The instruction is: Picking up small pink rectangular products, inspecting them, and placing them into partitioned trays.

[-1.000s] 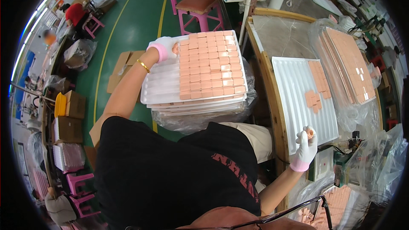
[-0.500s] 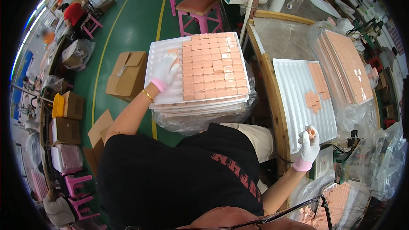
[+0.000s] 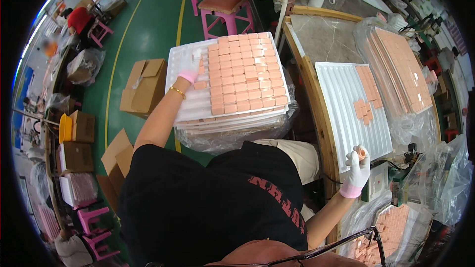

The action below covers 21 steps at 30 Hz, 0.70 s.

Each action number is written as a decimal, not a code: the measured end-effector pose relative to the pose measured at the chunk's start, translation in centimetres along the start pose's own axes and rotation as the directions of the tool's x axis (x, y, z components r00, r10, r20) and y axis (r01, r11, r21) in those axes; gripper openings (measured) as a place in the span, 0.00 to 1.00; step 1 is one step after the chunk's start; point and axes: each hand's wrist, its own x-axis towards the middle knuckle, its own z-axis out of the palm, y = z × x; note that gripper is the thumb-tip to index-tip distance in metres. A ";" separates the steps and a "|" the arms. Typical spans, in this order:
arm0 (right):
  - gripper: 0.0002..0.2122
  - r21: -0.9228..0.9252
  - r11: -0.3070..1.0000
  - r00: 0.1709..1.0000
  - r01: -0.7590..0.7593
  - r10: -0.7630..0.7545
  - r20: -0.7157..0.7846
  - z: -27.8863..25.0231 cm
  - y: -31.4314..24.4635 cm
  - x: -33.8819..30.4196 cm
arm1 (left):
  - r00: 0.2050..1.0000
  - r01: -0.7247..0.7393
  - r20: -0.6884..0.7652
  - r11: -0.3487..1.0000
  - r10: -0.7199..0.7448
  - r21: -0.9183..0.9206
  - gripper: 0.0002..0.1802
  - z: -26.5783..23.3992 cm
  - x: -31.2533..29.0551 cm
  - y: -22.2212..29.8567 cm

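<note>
My left hand [image 3: 188,64], in a white glove with a pink cuff, reaches over the bare left part of a white ribbed tray [image 3: 174,81]. Its fingers look stretched out, though they blend into the tray. Close to them is a loose peach-coloured piece [image 3: 201,66], and another small piece [image 3: 199,85] lies below the hand. Rows of peach block-like pieces [image 3: 245,74] fill the tray's right part. At the right, my gloved right hand [image 3: 356,168] is raised with its fingers closed round a small hollow peach piece [image 3: 361,154], near the lower corner of a second tray [image 3: 341,118].
The second tray bears some peach pieces [image 3: 367,86] on a wooden-edged bench [image 3: 311,84]. Beyond it stand plastic-wrapped stacked trays [image 3: 403,69]. A cardboard box [image 3: 143,86] sits on the green floor, with stools [image 3: 225,5] behind. Another person [image 3: 79,20] works far left.
My left hand has shifted slightly left and up from the filled rows, and a loose piece now shows below it. My right hand still holds its piece. The view has tilted a little.
</note>
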 end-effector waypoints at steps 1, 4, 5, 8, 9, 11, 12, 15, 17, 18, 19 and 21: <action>0.16 0.000 1.000 1.000 -0.011 0.011 0.004 0.0 0.3 0.0 | 0.992 0.053 -0.094 0.962 -0.081 -0.268 0.31 -0.3 0.5 0.0; 0.16 0.012 1.000 1.000 -0.023 0.023 0.006 -0.2 0.8 0.0 | 0.967 0.040 -0.183 0.812 -0.179 -0.582 0.31 1.5 1.7 -0.9; 0.16 0.023 0.999 1.000 -0.023 0.023 0.007 -0.2 0.8 0.0 | 0.962 0.008 -0.204 0.769 -0.180 -0.639 0.31 2.5 2.0 -1.3; 0.16 0.005 0.999 0.999 -0.044 0.044 -0.013 -0.3 1.1 0.0 | 0.947 -0.021 -0.261 0.774 -0.188 -0.632 0.30 1.4 2.0 -0.5; 0.16 0.007 0.999 0.999 -0.043 0.043 -0.014 -0.3 1.2 0.0 | 0.937 -0.033 -0.290 0.777 -0.195 -0.629 0.29 1.0 2.3 0.0; 0.16 0.015 0.998 0.998 -0.058 0.058 -0.003 -0.4 1.2 -0.1 | 0.915 -0.064 -0.350 0.783 -0.202 -0.619 0.28 -0.3 1.8 1.5; 0.16 0.016 0.998 0.998 -0.057 0.057 -0.002 -0.3 1.2 -0.1 | 0.902 -0.074 -0.377 0.785 -0.210 -0.615 0.28 -0.8 2.0 1.9; 0.16 0.002 0.999 0.999 -0.044 0.044 0.016 -0.1 1.3 0.1 | 0.859 -0.104 -0.456 0.793 -0.233 -0.601 0.26 -1.9 2.2 2.2; 0.17 -0.158 0.984 0.996 0.085 -0.083 0.017 0.1 1.8 0.5 | 0.827 -0.122 -0.505 0.797 -0.248 -0.591 0.24 -2.7 2.1 2.2; 0.17 -0.160 0.983 0.996 0.092 -0.089 0.024 1.0 1.2 0.6 | 0.808 -0.124 -0.528 0.799 -0.263 -0.588 0.24 -2.8 3.0 2.3; 0.19 -0.190 0.978 0.996 0.087 -0.079 0.048 2.5 0.0 0.2 | 0.789 -0.132 -0.552 0.802 -0.270 -0.582 0.23 -3.7 0.9 3.4; 0.21 -0.223 0.970 0.992 0.097 -0.075 0.102 4.4 -0.2 -0.2 | 0.907 -0.179 -0.362 0.580 -0.217 -0.795 0.21 -6.9 0.3 5.5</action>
